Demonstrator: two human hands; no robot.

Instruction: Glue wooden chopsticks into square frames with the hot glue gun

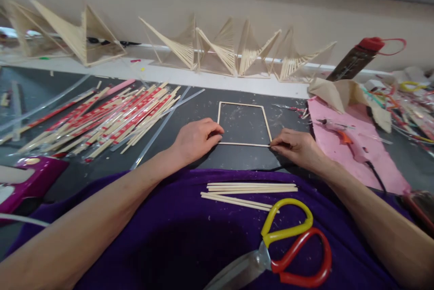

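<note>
Pale square stick frame (244, 144), lying flat, left hand (195, 140) and right hand (297, 147) fingers pinching near corners

No text can be read. Red print is seen on the chopstick wrappers (111, 116) and a label on the dark bottle (351, 63), but both are too blurred to be made out.

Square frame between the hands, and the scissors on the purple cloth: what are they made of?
The square frame looks like thin bare wood or bamboo sticks: pale, matt, straight, like the chopsticks heaped nearby. The scissors seem to have glossy plastic handles, one yellow, one red, and dull grey metal blades.
</note>
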